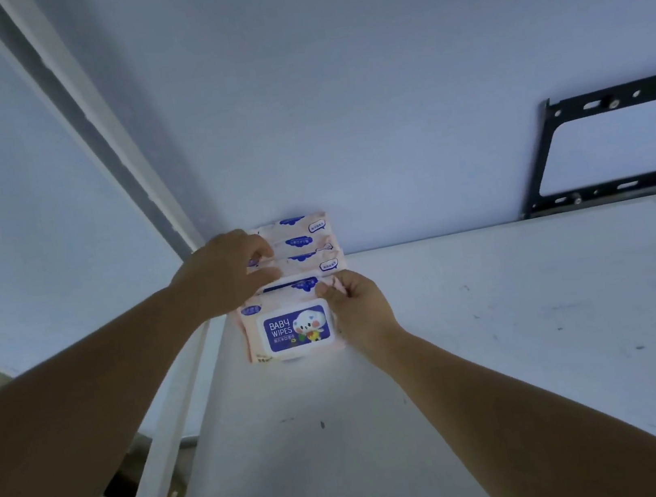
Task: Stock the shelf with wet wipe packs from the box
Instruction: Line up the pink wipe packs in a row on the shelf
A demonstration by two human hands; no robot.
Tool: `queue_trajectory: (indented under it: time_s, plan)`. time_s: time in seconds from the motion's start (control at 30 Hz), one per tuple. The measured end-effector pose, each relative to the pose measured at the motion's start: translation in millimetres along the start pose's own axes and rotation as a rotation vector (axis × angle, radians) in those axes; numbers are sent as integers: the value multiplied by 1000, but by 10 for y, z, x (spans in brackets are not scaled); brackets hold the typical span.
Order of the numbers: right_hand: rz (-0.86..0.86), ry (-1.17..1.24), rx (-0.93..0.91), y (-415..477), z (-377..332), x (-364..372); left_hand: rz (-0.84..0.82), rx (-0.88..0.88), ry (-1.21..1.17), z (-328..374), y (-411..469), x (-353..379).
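Shelf (497,308) surface runs wide and bare to the right, as far as a black bracket (550,155) on the wall (382,112). A white post (130,192) closes the left edge. Wet wipe packs (309,247) sit in a row in that back-left corner, the rearmost against the wall. The front pack (296,329) faces up, label showing. The right hand (356,308) pinches its upper right corner. The left hand (223,272) lies over the left ends of the rear packs — gripping or only pressing, I cannot tell.
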State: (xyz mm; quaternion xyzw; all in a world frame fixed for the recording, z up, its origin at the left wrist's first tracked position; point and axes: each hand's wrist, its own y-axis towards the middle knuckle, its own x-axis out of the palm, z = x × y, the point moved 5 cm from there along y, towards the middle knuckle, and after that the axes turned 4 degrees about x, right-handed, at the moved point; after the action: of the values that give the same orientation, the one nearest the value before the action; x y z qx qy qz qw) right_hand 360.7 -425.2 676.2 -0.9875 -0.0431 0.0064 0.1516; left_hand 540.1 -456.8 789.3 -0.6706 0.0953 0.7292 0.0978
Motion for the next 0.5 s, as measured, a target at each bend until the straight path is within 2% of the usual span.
queue_trajectory:
  time_s: [0.03,0.1,0.17,0.23,0.33,0.5]
  plan:
    - [-1,-4,5,5,-11,-16,14,9,-71,45,-59,-2]
    - [-15,-47,5,12,-58,-63,-61,57,-119,182,-186,70]
    - [-24,-124,-4,43,-92,-111,-140,131,9,311,-278,193]
    - [-40,-205,-10,30,-152,-175,-120,166,95,352,-300,276]
    - [-69,-281,-39,-10,-196,-316,-71,149,100,310,-276,309]
    - [2,-363,-64,-189,-217,-780,-57,150,232,338,-234,314]
